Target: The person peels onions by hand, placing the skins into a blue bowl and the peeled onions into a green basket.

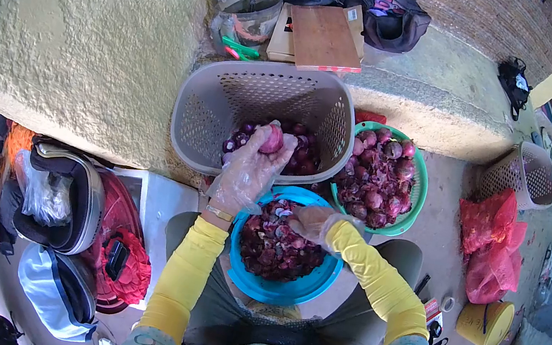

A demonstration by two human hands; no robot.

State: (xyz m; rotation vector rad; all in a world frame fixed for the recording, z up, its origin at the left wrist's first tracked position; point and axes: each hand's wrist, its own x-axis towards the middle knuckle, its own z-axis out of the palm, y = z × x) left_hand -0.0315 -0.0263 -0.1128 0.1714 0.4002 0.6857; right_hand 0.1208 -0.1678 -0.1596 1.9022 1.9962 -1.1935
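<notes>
My left hand point(249, 168), in a clear plastic glove, holds a peeled purple-red onion point(272, 140) over the near side of a grey perforated basket point(202, 114). Several peeled onions point(304, 152) lie at the bottom of that basket. Over the right side of a blue basin point(247, 285) is my right hand point(315, 223), also gloved, its fingers bent downward; whether they hold anything is hidden. Dark red onion skins point(271, 251) fill the basin. To the right, a green basket point(419, 195) is heaped with unpeeled onions point(381, 167).
A brown board point(326, 38) and dark bags point(388, 10) rest on the ledge behind. At right are red net bags point(496, 243), a yellow bucket point(485, 325) and another grey basket point(522, 175). A white box point(170, 203) stands at left beside a padded seat point(63, 196).
</notes>
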